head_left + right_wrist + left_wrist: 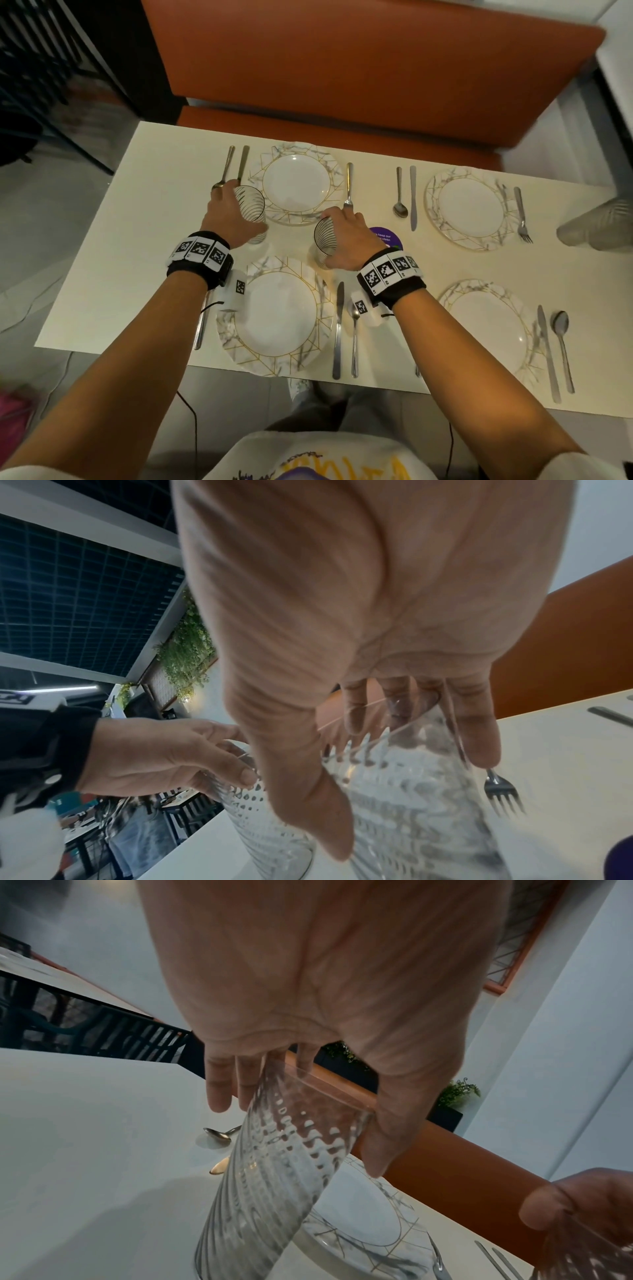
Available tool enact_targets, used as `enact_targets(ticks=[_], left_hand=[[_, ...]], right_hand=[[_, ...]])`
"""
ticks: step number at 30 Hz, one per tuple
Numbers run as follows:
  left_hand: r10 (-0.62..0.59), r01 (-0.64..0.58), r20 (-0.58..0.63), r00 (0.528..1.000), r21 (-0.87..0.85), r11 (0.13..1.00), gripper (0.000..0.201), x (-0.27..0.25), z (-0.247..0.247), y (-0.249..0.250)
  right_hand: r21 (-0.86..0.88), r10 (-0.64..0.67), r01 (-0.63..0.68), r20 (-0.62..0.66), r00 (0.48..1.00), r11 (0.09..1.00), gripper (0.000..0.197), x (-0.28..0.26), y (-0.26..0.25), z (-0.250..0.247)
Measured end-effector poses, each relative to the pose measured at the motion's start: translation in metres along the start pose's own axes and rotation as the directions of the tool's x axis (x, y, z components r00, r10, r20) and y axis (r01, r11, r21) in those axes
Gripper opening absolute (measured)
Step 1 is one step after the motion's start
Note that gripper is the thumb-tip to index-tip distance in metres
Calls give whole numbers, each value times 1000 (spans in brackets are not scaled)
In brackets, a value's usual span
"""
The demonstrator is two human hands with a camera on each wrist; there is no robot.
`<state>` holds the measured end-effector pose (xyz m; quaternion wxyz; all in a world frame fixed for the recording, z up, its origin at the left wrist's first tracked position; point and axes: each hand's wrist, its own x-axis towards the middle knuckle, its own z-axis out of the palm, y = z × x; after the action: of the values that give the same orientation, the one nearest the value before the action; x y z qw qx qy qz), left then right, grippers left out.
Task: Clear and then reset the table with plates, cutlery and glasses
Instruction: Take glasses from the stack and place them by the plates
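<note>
Plates (297, 183) and cutlery (348, 185) close around both hand-held glasses (251, 214)

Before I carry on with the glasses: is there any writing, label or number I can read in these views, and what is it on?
"...s keep our ... clean": purple round sticker on the table, partly hidden behind the right hand; its other lines are too small to read.
Yellow lettering on the person's shirt: cut off and blurred, unreadable.
Wristband tags: black-and-white code squares, no readable words.
</note>
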<state>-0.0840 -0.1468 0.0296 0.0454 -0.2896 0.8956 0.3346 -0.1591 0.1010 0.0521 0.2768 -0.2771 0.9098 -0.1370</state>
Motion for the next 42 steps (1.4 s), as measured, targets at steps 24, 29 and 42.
enact_targets(ticks=[24, 29, 42], left_hand=[[493, -506, 224, 841, 1, 863, 61, -69, 148, 301], [551, -592, 358, 754, 6, 806, 62, -83, 225, 417], [529, -720, 525, 667, 270, 639, 105, -68, 406, 618]], right_hand=[[465, 326, -140, -349, 878, 874, 69, -156, 241, -96], [454, 449, -250, -406, 796, 855, 70, -195, 358, -141], [155, 527, -512, -405, 747, 845, 100, -198, 581, -228]])
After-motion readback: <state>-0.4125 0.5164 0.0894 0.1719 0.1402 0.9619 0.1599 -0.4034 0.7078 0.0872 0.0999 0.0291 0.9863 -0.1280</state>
